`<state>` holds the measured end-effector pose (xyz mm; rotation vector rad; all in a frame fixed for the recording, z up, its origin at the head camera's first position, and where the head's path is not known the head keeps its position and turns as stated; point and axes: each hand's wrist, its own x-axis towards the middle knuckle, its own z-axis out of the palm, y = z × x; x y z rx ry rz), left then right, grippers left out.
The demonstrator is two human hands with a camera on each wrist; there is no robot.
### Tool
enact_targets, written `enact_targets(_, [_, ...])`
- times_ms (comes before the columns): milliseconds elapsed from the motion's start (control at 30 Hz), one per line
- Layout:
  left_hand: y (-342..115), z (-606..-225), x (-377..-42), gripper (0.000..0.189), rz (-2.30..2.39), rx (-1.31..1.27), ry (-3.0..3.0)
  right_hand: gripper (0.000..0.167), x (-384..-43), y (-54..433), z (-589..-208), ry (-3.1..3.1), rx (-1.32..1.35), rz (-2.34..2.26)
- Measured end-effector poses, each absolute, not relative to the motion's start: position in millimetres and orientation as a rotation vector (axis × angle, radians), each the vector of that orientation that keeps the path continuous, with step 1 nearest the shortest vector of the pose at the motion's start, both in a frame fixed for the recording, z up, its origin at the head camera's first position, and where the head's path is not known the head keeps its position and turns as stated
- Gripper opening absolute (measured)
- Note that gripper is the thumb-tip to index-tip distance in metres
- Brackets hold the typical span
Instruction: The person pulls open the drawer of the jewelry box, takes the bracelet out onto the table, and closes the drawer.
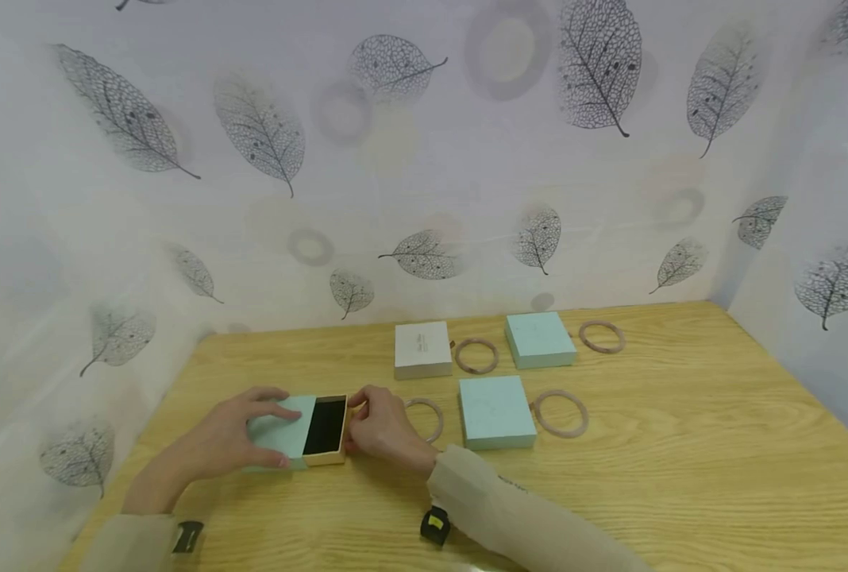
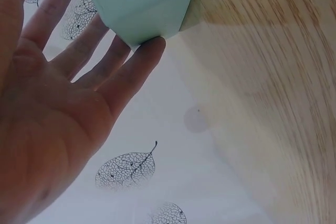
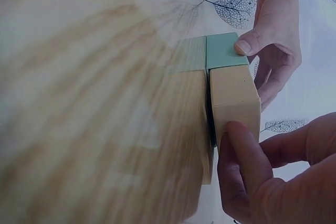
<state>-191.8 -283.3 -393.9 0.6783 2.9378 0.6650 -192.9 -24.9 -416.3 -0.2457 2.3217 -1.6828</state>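
On the left of the table lies a mint-green drawer-style gift box (image 1: 281, 433), its cream-sided drawer (image 1: 325, 458) with a black lining partly out to the right. The left hand (image 1: 227, 435) grips the mint sleeve, thumb along the near side and fingers spread over the top and far side. At the drawer's end face, the right hand (image 1: 387, 429) has bent fingers and thumb holding on, as the right wrist view shows with its fingertip (image 3: 236, 128) against the cream end. Just behind the right hand lies a pinkish bangle (image 1: 440, 421), partly hidden by it.
Two more mint boxes (image 1: 498, 413) (image 1: 541, 339) and a white box (image 1: 422, 348) stand at the middle and back. Beside each lies a bangle (image 1: 561, 434), another bangle (image 1: 602, 323) and a third bangle (image 1: 477, 342). A leaf-patterned curtain (image 1: 424, 175) borders the wooden table (image 1: 681, 445).
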Motion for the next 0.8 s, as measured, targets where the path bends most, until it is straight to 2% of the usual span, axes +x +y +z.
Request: enact_targets(800, [-283.3, -394.5, -192.4, 0.062, 0.653, 0.698, 2.951, 0.033, -194.7, -26.7, -417.4, 2.264, -0.208, -1.735])
